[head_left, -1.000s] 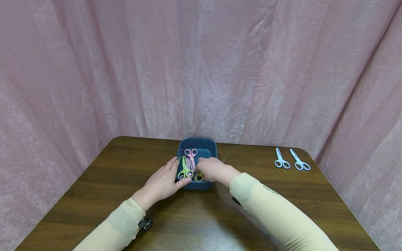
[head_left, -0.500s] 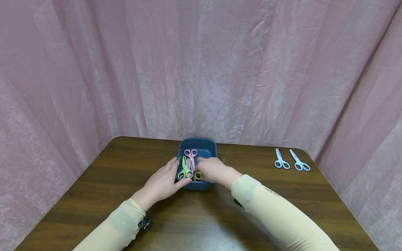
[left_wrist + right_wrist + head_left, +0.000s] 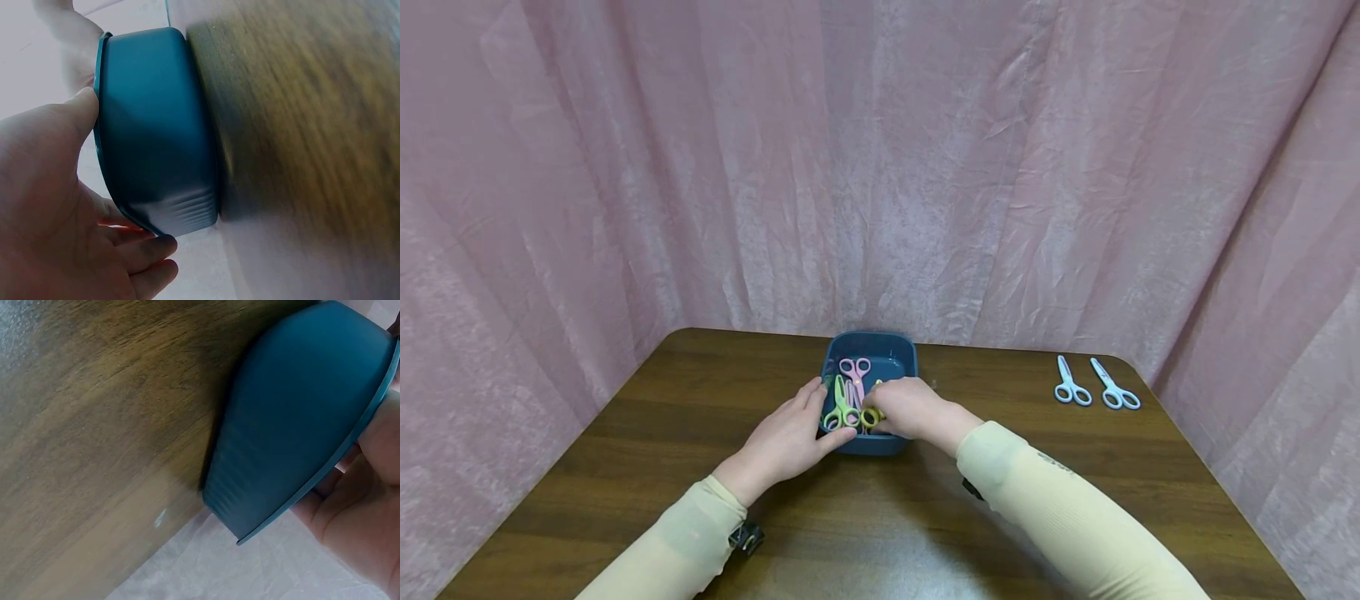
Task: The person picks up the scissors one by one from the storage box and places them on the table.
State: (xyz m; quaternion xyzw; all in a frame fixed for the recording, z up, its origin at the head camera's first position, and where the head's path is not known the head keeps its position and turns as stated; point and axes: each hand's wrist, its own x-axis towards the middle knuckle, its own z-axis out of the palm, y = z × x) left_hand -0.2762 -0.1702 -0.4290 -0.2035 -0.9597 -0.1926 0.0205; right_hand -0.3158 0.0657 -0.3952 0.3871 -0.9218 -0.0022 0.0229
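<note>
Hands [image 3: 786, 439] [image 3: 913, 408] grip the blue bin [image 3: 874, 446] and yellow scissors [image 3: 878, 414] inside

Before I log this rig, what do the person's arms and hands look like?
Pale yellow sleeves, left sleeve and right sleeve, each with a greenish band near the cuff. Dark lettering marks the right one, too small to read. A black device sits at the left wrist. Left hand and right hand are gloveless.
</note>
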